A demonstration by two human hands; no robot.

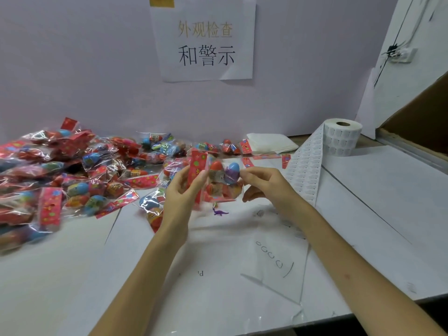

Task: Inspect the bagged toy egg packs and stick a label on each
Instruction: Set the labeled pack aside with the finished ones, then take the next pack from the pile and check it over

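Cellophane pack point(219, 180): up off the bench point(72, 275), dead centre between both hands. Red card header on its 9 o'clock side, a red egg and a blue-purple egg showing through the film. It's lifted to face the camera, I'd guess so the eggs can be checked before anything gets stuck on.
Left hand point(180, 190): fingers point(201, 177) curled round the red header, gripping it. Makes sense, since the card looks like the one stiff bit to hang on to.
Right hand point(264, 184): thumb and forefinger pinching the bag's 3 o'clock edge, which seems to pull the film taut. Can't tell if a label is already on a fingertip, too blurry.
Pile of packs point(60, 170): heaped at 9 to 10 o'clock from the hands, trailing along the wall toward 12. No idea which ones are labelled.
Label roll point(341, 138): standing on end at 2 o'clock, with its strip point(306, 166) run out down the bench to just beside the right forearm. Probably parked there so the right hand can peel one without reaching.
Purple toy dinosaur point(219, 212): loose on the bench at 6 o'clock, right under the held pack.
Sign point(204, 42): paper on the wall at 12 o'clock, Chinese characters.
Stage: looks like inspecting, and I see no label on this pack yet.
Watch out: the film looks slippery and crinkly, so a label could go on wrinkled unless the bag stays stretched.
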